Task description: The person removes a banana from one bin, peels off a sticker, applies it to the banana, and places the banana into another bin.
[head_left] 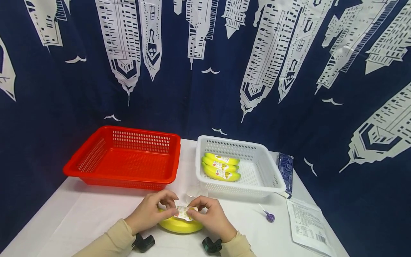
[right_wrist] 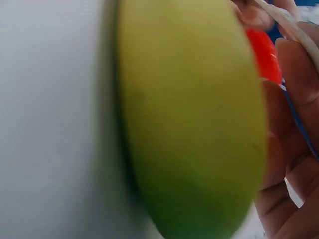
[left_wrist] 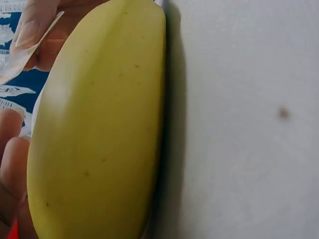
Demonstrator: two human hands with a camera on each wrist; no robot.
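Observation:
A yellow banana point(head_left: 180, 226) lies across the table in front of me, under both hands. Above it a white printed label point(head_left: 183, 213) is stretched between the hands. My left hand point(head_left: 154, 208) pinches the label's left end by thumb and finger. The right hand point(head_left: 210, 216) pinches its right end. From the left wrist, the banana point(left_wrist: 99, 124) fills the middle, with the label point(left_wrist: 30, 52) edge-on beside it, raised off the peel. The right wrist view shows the banana's greenish end point(right_wrist: 199, 209) and curled right-hand fingers point(right_wrist: 294, 124) behind it.
A red basket point(head_left: 128, 178) stands at the back left. Beside it, a white basket point(head_left: 237, 187) holds several labelled bananas point(head_left: 221, 174). A purple lollipop point(head_left: 269, 216), a white printed pouch point(head_left: 309, 225) and a dark blue packet point(head_left: 285, 171) lie on the right.

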